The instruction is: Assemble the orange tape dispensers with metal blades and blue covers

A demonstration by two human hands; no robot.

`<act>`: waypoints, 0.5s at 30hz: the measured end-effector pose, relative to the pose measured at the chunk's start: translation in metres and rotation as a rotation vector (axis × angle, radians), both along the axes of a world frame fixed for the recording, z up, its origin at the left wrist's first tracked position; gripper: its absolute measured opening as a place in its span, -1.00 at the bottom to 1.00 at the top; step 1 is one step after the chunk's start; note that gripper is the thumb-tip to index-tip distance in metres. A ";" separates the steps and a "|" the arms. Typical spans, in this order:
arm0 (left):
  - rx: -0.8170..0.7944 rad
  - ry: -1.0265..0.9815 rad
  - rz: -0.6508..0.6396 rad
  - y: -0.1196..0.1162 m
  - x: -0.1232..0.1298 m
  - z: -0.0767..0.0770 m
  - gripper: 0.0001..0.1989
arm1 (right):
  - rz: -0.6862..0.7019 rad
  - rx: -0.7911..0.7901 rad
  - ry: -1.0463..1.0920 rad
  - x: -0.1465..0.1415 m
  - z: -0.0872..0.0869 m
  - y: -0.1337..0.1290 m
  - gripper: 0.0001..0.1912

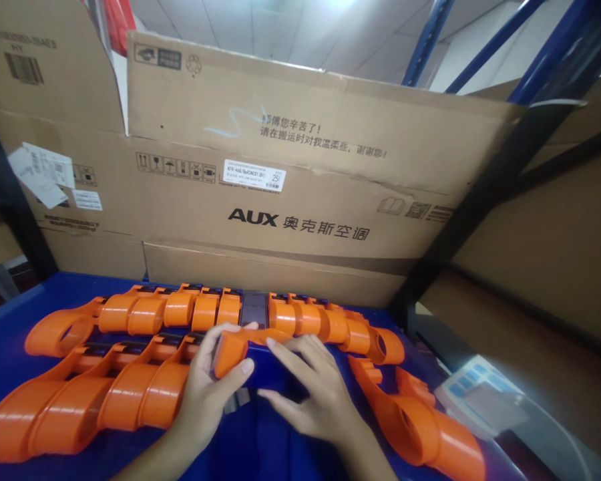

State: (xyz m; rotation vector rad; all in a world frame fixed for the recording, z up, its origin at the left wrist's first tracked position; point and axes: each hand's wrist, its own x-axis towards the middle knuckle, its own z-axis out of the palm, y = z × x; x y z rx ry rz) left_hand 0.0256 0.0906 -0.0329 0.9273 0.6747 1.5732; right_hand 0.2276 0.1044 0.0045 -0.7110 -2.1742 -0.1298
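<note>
My left hand (211, 384) is closed around one end of an orange plastic tape dispenser (233, 354), thumb in front and fingers behind. A thin serrated edge shows at that end. My right hand (313, 381) has its fingers spread, with a fingertip touching the dispenser's other end and the thumb apart from it. Below my left thumb lies a small grey strip-like piece (238, 401), partly hidden. Orange tape dispensers with dark tops (130, 394) stand in a row on the left. More dispensers (421, 427), showing orange tops, lie at the right.
All this stands on a blue work surface (260, 447). Behind, another row of dispensers (180, 308) flanks a dark container (254, 310). A large cardboard box panel (300, 220) forms the back. Dark rack posts (431, 267) and a white-and-blue object (481, 394) are at the right.
</note>
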 end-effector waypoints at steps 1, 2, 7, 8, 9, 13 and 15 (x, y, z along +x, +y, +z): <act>0.001 0.004 0.001 0.001 0.000 0.000 -0.53 | 0.001 0.004 -0.002 0.000 0.000 0.000 -0.28; 0.002 0.008 0.007 0.002 -0.001 -0.001 -0.54 | 0.001 0.007 -0.005 0.000 -0.001 0.000 -0.28; 0.031 0.053 0.024 0.004 -0.002 -0.003 -0.58 | 0.005 0.029 -0.013 -0.001 -0.001 -0.001 -0.26; 0.037 0.058 0.019 0.004 -0.002 -0.003 -0.59 | 0.004 0.031 -0.014 -0.001 -0.001 -0.001 -0.26; 0.040 0.061 0.017 0.004 -0.003 -0.003 -0.60 | 0.003 0.032 -0.015 -0.001 -0.001 -0.001 -0.27; 0.038 0.072 0.031 0.004 -0.003 -0.004 -0.61 | 0.006 0.026 -0.016 -0.002 -0.002 -0.002 -0.27; 0.010 0.072 0.029 0.004 -0.002 -0.005 -0.59 | 0.011 0.005 0.001 -0.003 -0.002 -0.002 -0.26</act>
